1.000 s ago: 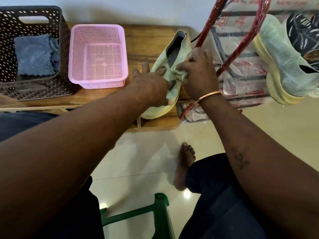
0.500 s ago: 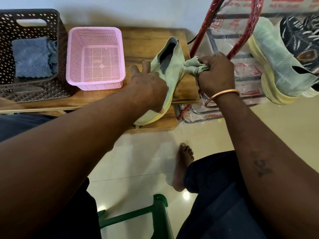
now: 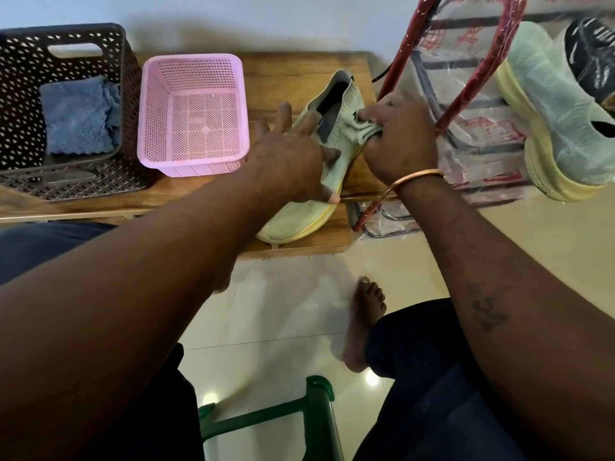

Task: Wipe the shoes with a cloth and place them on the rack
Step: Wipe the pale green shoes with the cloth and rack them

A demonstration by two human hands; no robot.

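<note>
A pale green shoe (image 3: 296,217) with a yellow sole lies on the wooden table (image 3: 286,71), toe towards me. My left hand (image 3: 289,161) lies over its middle, fingers spread, holding it down. My right hand (image 3: 399,141) grips a bunched pale green cloth (image 3: 362,129) pressed against the shoe's collar on the right side. On the red rack (image 3: 466,78) at the right sit a second pale green shoe (image 3: 559,121) and a black shoe (image 3: 592,58).
An empty pink basket (image 3: 193,111) stands left of the shoe. Further left a dark brown basket (image 3: 66,104) holds a folded blue cloth (image 3: 78,114). Clear plastic wraps the rack. A green chair frame (image 3: 309,417) and a bare foot (image 3: 362,324) are on the tiled floor.
My right hand, which had lifted the cloth off to the right of the shoe, has come back onto the shoe's collar. My left hand stays on the shoe.
</note>
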